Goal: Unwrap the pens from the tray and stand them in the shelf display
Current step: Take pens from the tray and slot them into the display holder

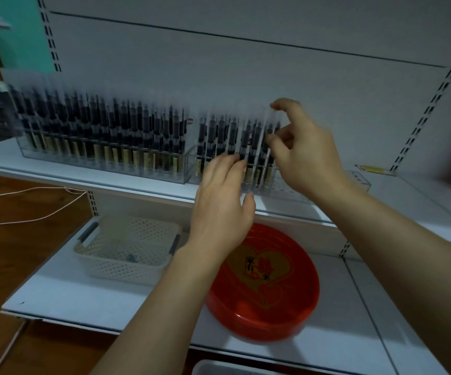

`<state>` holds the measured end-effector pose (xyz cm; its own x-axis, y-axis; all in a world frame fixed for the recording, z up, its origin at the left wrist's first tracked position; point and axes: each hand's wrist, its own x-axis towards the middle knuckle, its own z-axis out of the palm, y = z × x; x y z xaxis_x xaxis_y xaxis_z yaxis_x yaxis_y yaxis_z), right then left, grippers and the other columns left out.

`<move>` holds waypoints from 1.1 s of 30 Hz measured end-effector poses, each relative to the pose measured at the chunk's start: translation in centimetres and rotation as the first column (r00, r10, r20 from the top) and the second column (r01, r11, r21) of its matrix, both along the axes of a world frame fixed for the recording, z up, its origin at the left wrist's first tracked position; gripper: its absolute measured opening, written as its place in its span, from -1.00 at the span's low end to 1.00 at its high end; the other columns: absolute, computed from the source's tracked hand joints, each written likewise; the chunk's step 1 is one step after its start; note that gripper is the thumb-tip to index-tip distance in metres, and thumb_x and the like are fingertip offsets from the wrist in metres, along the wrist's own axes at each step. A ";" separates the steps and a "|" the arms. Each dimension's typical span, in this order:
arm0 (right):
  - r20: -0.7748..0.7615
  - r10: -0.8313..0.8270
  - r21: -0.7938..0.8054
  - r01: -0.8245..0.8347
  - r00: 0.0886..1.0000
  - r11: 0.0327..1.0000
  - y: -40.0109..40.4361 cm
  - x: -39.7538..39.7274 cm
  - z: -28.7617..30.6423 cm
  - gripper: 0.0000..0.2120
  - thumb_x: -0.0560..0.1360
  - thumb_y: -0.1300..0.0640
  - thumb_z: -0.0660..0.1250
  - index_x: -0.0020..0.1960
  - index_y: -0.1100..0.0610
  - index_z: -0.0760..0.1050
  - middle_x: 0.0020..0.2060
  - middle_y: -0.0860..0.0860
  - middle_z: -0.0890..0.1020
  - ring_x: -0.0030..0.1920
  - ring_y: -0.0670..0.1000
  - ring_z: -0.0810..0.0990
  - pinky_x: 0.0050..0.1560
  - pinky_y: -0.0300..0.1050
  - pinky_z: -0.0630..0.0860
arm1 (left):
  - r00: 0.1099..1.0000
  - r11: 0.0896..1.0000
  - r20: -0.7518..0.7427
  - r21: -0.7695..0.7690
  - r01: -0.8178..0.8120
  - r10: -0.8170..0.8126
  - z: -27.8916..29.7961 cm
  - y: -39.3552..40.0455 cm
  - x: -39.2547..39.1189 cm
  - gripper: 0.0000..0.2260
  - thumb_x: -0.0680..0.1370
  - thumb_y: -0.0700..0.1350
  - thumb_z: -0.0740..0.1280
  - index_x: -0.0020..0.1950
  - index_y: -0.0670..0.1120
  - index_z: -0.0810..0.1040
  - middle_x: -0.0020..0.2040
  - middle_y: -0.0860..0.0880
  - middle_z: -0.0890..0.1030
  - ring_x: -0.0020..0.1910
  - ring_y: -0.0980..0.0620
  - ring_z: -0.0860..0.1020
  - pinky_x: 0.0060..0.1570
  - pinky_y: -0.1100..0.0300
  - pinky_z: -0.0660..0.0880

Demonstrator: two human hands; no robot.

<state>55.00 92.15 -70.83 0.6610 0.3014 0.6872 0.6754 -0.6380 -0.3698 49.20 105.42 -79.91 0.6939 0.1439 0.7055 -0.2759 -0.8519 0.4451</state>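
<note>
Head view: right hand (297,147) pinches a clear-sleeved pen (270,125) near its top; left hand (221,196), fingers straight, steadies neighbouring pens (229,136). Light, slick, probably tippy.

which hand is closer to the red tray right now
Left. The left hand is raised at the pen display's front, directly above the red tray's far rim. The right hand is higher and farther back, pinching a pen in the display.
</note>
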 end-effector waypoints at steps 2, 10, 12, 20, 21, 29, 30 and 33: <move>-0.016 0.011 0.020 -0.010 1.000 1.000 -0.4 -0.2 -0.4 -0.53 0.62 0.17 0.28 0.49 -0.07 0.33 -0.16 -0.07 0.63 -0.22 -0.06 0.59 -0.18 -0.16 0.44 | 1.000 0.999 0.016 -0.046 0.019 -0.018 0.0 -0.2 -0.1 -0.54 0.57 -0.16 0.36 0.47 -0.18 0.41 0.48 -0.07 0.39 0.53 -0.03 0.22 0.49 0.15 0.13; 0.001 0.016 0.250 -0.016 1.000 0.968 -1.9 -3.0 -3.6 -0.52 0.63 0.22 0.26 0.51 -0.03 0.32 -0.04 -0.11 0.62 -0.18 -0.13 0.60 -0.15 -0.11 0.57 | 0.983 0.971 0.176 -0.221 0.093 -0.054 0.1 -1.8 -1.8 -0.74 0.59 -0.15 0.34 0.28 -0.10 0.54 0.16 0.04 0.54 0.15 0.11 0.51 0.10 0.18 0.52; -0.012 0.024 0.357 -0.018 1.000 0.934 -2.0 -4.2 -5.1 -0.61 0.62 0.20 0.29 0.42 -0.02 0.40 -0.05 -0.15 0.61 -0.17 -0.14 0.61 -0.14 -0.08 0.58 | 0.977 0.941 0.200 -0.309 0.136 -0.076 0.0 -2.4 -2.6 -0.86 0.59 -0.13 0.35 0.14 -0.07 0.58 -0.01 0.09 0.57 -0.09 0.16 0.54 -0.13 0.31 0.50; -0.065 -0.019 0.506 0.049 0.998 0.861 -3.8 -9.7 -16.2 -0.76 0.59 0.20 0.28 0.19 -0.05 0.49 -0.08 -0.17 0.65 -0.06 -0.13 0.64 -0.08 -0.28 0.53 | 0.984 0.749 0.060 -0.642 0.165 -0.165 -7.2 -5.5 -6.1 -0.78 0.59 0.03 0.34 -0.21 -0.02 0.57 -0.35 0.05 0.58 -0.37 0.13 0.53 -0.34 0.17 0.46; -0.117 -0.023 0.487 0.078 0.993 0.870 -4.3 -10.2 -17.9 -0.76 0.60 0.23 0.28 0.18 -0.06 0.49 -0.07 -0.16 0.65 -0.05 -0.15 0.64 -0.09 -0.33 0.52 | 0.979 0.741 0.007 -0.653 0.159 -0.204 -8.8 -5.8 -6.8 -0.78 0.61 0.02 0.34 -0.21 -0.01 0.56 -0.35 0.04 0.57 -0.37 0.12 0.52 -0.34 0.17 0.45; -0.536 -0.060 0.066 0.113 0.842 0.991 -9.4 -13.7 -31.5 -0.76 0.57 0.20 0.36 0.16 -0.08 0.51 -0.15 -0.20 0.63 -0.15 -0.18 0.59 -0.17 -0.21 0.52 | 0.741 0.875 -0.555 -0.476 0.089 -0.378 -21.7 -6.2 -11.2 -0.88 0.58 0.12 0.29 -0.05 0.14 0.58 -0.19 0.17 0.63 -0.19 0.21 0.58 -0.20 0.20 0.51; -0.571 -0.061 0.017 0.086 0.819 0.996 -9.8 -14.2 -32.7 -0.76 0.56 0.19 0.35 0.17 -0.07 0.52 -0.13 -0.20 0.63 -0.15 -0.18 0.59 -0.15 -0.16 0.53 | 0.697 0.894 -0.611 -0.436 0.099 -0.375 -22.6 -6.2 -11.5 -0.90 0.59 0.09 0.30 -0.01 0.14 0.59 -0.16 0.18 0.64 -0.17 0.25 0.57 -0.18 0.29 0.47; -0.630 -0.056 -0.116 -0.023 0.774 0.993 -10.4 -15.4 -35.5 -0.74 0.54 0.14 0.32 0.20 -0.08 0.52 -0.06 -0.15 0.67 -0.12 -0.12 0.61 -0.10 -0.11 0.55 | 0.563 0.910 -0.725 -0.392 0.135 -0.396 -25.4 -6.4 -12.1 -0.84 0.57 0.07 0.30 0.14 0.19 0.55 -0.04 0.20 0.65 -0.08 0.28 0.57 -0.06 0.26 0.52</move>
<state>39.55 81.72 -106.32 0.9396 0.3337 0.0762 0.3036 -0.7096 -0.6358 37.06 99.01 -105.33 0.9854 -0.0574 -0.1604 0.0923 -0.6113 0.7860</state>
